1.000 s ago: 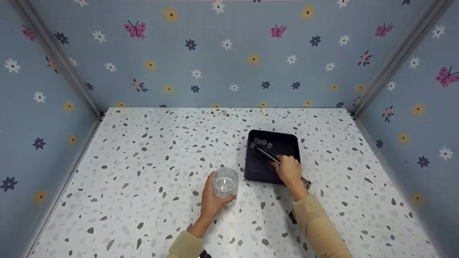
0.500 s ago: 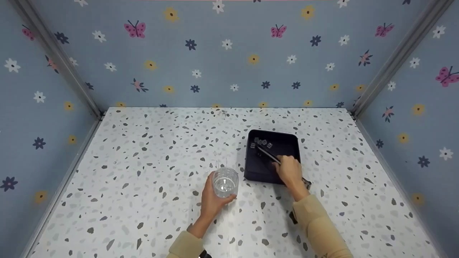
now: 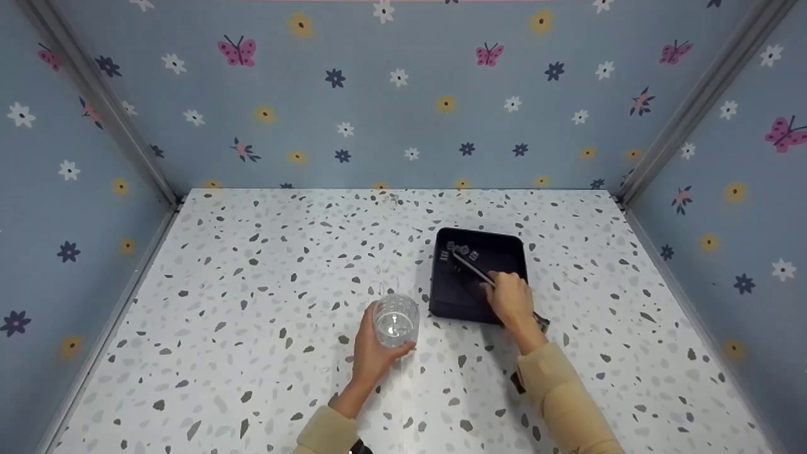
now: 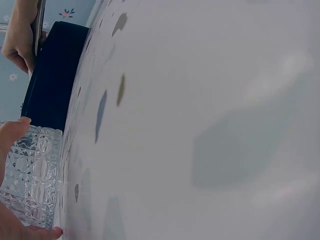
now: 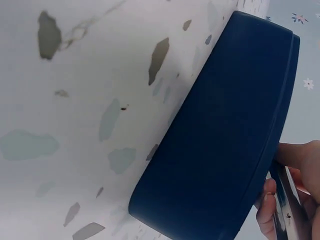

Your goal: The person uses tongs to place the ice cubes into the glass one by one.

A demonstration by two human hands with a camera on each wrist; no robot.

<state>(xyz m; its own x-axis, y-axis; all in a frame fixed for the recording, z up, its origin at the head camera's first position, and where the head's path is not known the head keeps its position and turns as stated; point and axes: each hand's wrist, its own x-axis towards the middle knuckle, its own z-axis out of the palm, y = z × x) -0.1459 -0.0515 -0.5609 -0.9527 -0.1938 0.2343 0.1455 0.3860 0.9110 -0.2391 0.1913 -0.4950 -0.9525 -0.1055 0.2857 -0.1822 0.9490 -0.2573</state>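
Note:
My left hand [image 3: 371, 354] holds a clear patterned glass [image 3: 396, 318] on the speckled table, thumb on the near side. In the left wrist view the cut pattern of the glass [image 4: 34, 172] shows between thumb and fingertips. A dark blue tray [image 3: 457, 306] stands to its right. Over the tray's near right edge, my right hand [image 3: 510, 299] grips metal tongs [image 3: 476, 268]. Their tips reach down among several small clear cubes [image 3: 474, 255] in the far left part of the tray. Whether the tips touch a cube is too small to tell.
Blue flowered panels [image 3: 403, 94] enclose the white speckled table [image 3: 284, 265] at the back and both sides. The tray wall [image 5: 215, 125] fills much of the right wrist view.
The arms of the tongs have come closer together, and their tips have shifted slightly away from me toward the cubes. My left hand and the glass have stayed still.

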